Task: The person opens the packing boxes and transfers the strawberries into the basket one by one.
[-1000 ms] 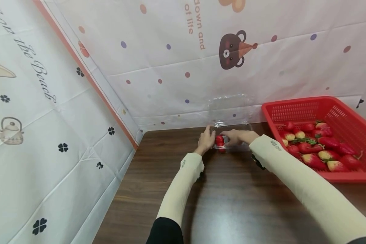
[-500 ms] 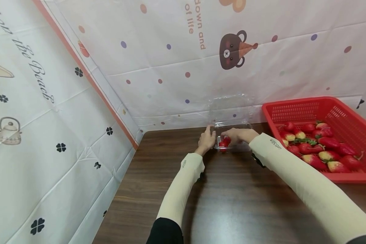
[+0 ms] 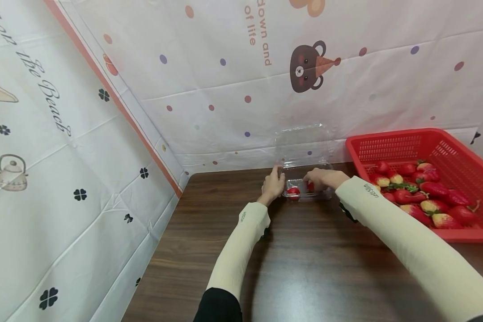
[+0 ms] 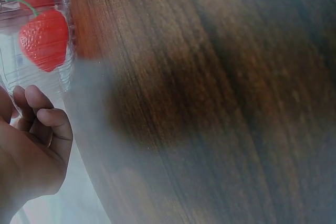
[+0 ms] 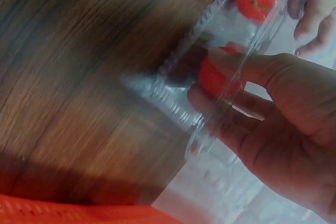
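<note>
A clear plastic clamshell box (image 3: 291,183) stands on the table against the wall, its lid (image 3: 303,144) raised. My left hand (image 3: 273,185) grips the box's left rim with curled fingers, seen in part in the left wrist view. One red strawberry (image 3: 293,193) lies in the box's near left corner, with a green stem (image 5: 260,7) visible in the right wrist view. Inside the box, to the right of it, my right hand (image 3: 325,178) pinches another red strawberry (image 5: 215,80) between thumb and fingers, partly covering it.
To the right stands a red plastic basket (image 3: 390,136) holding many red and yellowish strawberries (image 3: 434,188). The wooden table (image 3: 290,264) extends in front. Behind and at the left hang printed white sheets (image 3: 209,80).
My right hand has moved rightward inside the box, taking a strawberry from beside the other one to the right part. My left hand has stayed at the left rim.
</note>
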`<state>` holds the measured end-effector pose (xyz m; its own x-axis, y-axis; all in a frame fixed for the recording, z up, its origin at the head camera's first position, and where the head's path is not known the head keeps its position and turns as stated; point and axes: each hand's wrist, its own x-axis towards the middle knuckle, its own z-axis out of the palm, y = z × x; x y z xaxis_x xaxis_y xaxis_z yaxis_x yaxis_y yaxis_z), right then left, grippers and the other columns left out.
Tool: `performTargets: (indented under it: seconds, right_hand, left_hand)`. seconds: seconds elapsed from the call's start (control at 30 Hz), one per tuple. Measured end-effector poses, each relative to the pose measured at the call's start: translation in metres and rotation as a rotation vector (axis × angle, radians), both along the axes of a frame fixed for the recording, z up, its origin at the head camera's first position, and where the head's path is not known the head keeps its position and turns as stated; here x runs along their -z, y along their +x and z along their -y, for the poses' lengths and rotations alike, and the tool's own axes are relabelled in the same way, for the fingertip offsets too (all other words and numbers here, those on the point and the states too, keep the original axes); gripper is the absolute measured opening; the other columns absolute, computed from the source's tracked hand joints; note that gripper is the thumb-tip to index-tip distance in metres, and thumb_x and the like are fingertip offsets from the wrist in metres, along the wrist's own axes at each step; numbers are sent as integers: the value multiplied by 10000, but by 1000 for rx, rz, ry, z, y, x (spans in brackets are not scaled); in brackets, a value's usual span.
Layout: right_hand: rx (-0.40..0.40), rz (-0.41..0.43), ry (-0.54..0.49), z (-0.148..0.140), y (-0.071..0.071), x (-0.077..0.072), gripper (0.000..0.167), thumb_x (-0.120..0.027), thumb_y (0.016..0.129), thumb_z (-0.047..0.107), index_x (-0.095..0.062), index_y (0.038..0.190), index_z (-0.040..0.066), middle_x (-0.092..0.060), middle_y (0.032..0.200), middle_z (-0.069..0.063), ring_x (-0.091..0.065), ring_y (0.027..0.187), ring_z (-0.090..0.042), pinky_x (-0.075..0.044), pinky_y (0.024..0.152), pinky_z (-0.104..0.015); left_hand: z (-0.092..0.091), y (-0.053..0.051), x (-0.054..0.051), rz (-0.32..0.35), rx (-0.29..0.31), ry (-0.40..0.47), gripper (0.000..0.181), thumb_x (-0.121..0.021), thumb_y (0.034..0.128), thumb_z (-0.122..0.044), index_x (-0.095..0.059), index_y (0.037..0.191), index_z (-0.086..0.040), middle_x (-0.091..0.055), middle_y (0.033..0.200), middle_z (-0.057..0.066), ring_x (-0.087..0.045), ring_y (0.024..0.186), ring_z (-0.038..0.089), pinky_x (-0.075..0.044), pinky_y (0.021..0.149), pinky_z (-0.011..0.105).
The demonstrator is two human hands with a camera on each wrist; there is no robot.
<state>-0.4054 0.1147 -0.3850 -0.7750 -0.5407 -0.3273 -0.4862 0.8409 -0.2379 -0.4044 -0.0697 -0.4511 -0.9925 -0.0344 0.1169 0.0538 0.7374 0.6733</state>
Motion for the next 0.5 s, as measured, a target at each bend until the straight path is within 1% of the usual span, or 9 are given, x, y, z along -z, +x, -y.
performTargets:
  seconds: [0.07, 0.1, 0.2, 0.23, 0.3, 0.33, 0.4, 0.5]
  right_hand:
    - [14, 5, -18, -5, 0, -3, 496, -661, 852, -88, -610, 1343, -45, -674, 1193, -238, -612, 954, -278, -570, 816, -400]
    - [15, -2, -31, -7, 0, -5, 483, -658, 846, -97, -627, 1325, -38, -679, 1165, -232, -612, 943, -281, -573, 801, -397]
    - [-9, -43, -63, -13, -1, -14, 424, -634, 813, -145, -694, 1208, -4, -679, 1077, -200, -605, 915, -287, -564, 738, -366]
    - [-17, -59, -73, -15, -2, -18, 411, -633, 804, -155, -702, 1179, -1, -682, 1061, -195, -612, 915, -290, -566, 737, -363]
    - [-43, -114, -87, -20, -4, -26, 412, -632, 775, -168, -714, 1142, 2, -682, 1055, -201, -626, 936, -310, -575, 743, -376]
    - [-46, -123, -93, -22, -4, -31, 399, -637, 777, -165, -715, 1130, 5, -685, 1058, -200, -637, 951, -319, -582, 763, -394]
    - [-75, -177, -102, -29, -7, -41, 378, -653, 766, -148, -720, 1109, -5, -700, 1039, -202, -659, 953, -332, -585, 792, -422]
    - [-67, -220, -110, -41, -11, -57, 336, -649, 779, -140, -729, 1071, 7, -700, 1012, -182, -651, 908, -315, -577, 783, -428]
  left_hand:
    - [0, -1, 1, 5, -2, 0, 395, -453, 1077, -265, -495, 1467, -224, -712, 874, 146, -490, 364, 108, -467, 596, 328]
    - [0, -2, 1, 11, -4, 0, 396, -454, 1077, -264, -493, 1469, -226, -710, 874, 143, -490, 365, 107, -465, 597, 327]
    - [0, -6, 3, 28, -10, -1, 397, -452, 1079, -264, -485, 1474, -233, -700, 863, 122, -493, 368, 106, -465, 599, 325]
    - [0, -7, 2, 31, -11, -4, 398, -451, 1079, -265, -483, 1475, -234, -699, 859, 120, -492, 371, 105, -463, 605, 324]
    - [1, -7, 2, 36, -13, -12, 399, -448, 1081, -269, -479, 1477, -237, -697, 860, 111, -494, 379, 103, -460, 623, 326]
    - [2, -7, 1, 35, -12, -18, 398, -448, 1081, -270, -478, 1477, -237, -699, 862, 110, -495, 382, 102, -461, 631, 330]
    - [4, -6, -1, 31, -12, -25, 398, -449, 1082, -268, -476, 1477, -232, -704, 876, 115, -499, 390, 104, -467, 644, 340]
    - [6, -5, -1, 28, -13, -32, 396, -447, 1081, -266, -473, 1475, -234, -708, 892, 118, -508, 401, 104, -483, 644, 345]
